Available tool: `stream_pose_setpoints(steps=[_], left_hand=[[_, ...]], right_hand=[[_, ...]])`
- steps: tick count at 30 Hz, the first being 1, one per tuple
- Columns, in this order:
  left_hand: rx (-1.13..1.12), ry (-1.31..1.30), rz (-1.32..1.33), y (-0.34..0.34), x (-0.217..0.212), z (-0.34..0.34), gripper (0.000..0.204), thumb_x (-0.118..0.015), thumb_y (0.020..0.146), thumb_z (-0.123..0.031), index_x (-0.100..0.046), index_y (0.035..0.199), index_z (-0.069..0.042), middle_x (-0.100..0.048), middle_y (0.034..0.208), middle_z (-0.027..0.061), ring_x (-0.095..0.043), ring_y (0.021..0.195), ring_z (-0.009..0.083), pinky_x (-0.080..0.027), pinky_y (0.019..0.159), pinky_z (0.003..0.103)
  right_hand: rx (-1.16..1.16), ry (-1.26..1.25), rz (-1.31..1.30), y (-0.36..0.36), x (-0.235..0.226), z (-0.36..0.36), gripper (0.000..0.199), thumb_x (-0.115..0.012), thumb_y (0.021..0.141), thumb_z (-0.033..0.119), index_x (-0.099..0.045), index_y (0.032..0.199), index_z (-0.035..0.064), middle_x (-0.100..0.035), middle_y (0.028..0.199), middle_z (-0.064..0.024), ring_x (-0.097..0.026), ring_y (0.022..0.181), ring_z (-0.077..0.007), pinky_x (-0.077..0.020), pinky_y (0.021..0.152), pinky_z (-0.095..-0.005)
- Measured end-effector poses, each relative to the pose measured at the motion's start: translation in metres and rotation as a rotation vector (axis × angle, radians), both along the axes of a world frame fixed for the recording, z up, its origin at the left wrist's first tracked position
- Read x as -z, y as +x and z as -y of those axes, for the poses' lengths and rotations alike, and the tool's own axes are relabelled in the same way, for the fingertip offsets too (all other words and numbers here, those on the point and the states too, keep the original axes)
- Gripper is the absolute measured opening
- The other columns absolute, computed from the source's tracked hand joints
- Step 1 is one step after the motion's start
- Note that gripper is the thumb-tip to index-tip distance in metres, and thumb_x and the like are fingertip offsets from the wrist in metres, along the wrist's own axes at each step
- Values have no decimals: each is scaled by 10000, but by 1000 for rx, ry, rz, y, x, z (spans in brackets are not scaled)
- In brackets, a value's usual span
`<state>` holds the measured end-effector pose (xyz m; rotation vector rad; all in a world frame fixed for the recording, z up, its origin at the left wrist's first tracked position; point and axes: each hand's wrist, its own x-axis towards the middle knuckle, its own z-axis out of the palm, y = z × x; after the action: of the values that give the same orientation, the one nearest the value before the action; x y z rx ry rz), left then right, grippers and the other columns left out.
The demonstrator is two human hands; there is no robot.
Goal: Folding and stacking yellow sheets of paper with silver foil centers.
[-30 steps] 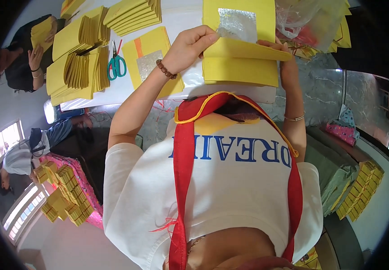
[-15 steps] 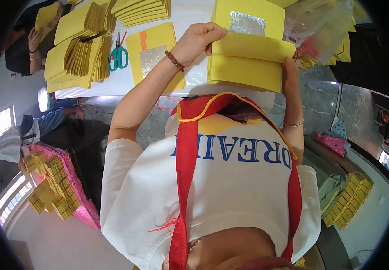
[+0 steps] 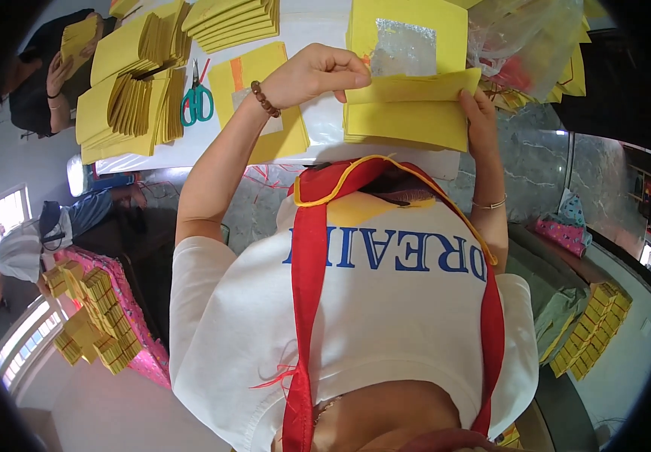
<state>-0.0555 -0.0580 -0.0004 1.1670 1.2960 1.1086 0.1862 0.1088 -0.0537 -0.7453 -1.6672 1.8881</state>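
A stack of yellow paper sheets [image 3: 408,124] lies before me on the table, with a silver foil square [image 3: 404,47] on the sheet at its far part. The top sheet is bent over into a raised flap [image 3: 416,88] across the stack. My left hand [image 3: 318,74] is closed at the flap's left end, thumb and forefinger together at the paper. At the right end, my right hand [image 3: 480,124] pinches the flap's edge between thumb and fingers. Left of the stack lies another yellow sheet [image 3: 284,135] with an orange strip and foil square, partly behind my left forearm.
Teal-handled scissors [image 3: 197,104] lie at the left beside fanned yellow paper bundles [image 3: 129,105]. A clear plastic bag [image 3: 525,45] is at the right. Across the far left, another person's hand [image 3: 58,74] holds yellow paper. Bundled yellow paper stacks [image 3: 103,313] stand behind on the left.
The flap has tipped and looks narrower. My left hand has shifted a little left and down, and my right fingers have come up onto the flap's edge.
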Motion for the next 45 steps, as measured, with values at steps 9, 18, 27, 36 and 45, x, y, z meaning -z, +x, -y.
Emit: stream_pose_setpoints(steps=[9, 18, 27, 36, 45], left_hand=[[96, -59, -1, -3, -1, -6, 156, -574, 822, -146, -611, 820, 5, -568, 721, -4, -533, 660, 50, -480, 597, 219], [90, -96, 8, -1, -1, -10, 191, -571, 816, -198, -613, 792, -14, -564, 714, -17, -521, 657, 45, -483, 576, 227], [7, -140, 74, -1, 2, -11, 191, -578, 813, -201, -626, 822, -17, -559, 720, -24, -524, 652, 46, -481, 565, 218], [11, -117, 38, 1, 1, -5, 233, -615, 801, -235, -610, 923, -36, -575, 843, -11, -529, 754, 60, -462, 646, 235], [-117, 398, -827, 16, 19, -1, 491, -640, 777, -240, -489, 1211, -67, -503, 1195, 91, -425, 1081, 264, -339, 932, 348]], right_hand=[[-199, 135, -172, -1, 7, -5, 541, -439, 868, 460, -558, 1094, -17, -475, 1219, -126, -458, 1103, -210, -337, 955, -333], [-246, 23, -276, 5, 17, -11, 654, -404, 829, 599, -494, 1147, 35, -444, 1246, -167, -433, 1138, -247, -332, 977, -385], [-86, -38, -3, -2, -9, 3, 463, -680, 717, 21, -538, 1158, 25, -574, 1090, -40, -527, 984, -112, -420, 850, -255], [-104, 1, -4, -1, -1, 1, 372, -597, 780, 0, -536, 1147, -6, -549, 1139, -60, -517, 1022, -131, -413, 878, -263], [-76, -61, -98, -4, 0, 7, 270, -524, 846, 24, -542, 1113, -10, -554, 1122, -73, -531, 983, -130, -436, 842, -255]])
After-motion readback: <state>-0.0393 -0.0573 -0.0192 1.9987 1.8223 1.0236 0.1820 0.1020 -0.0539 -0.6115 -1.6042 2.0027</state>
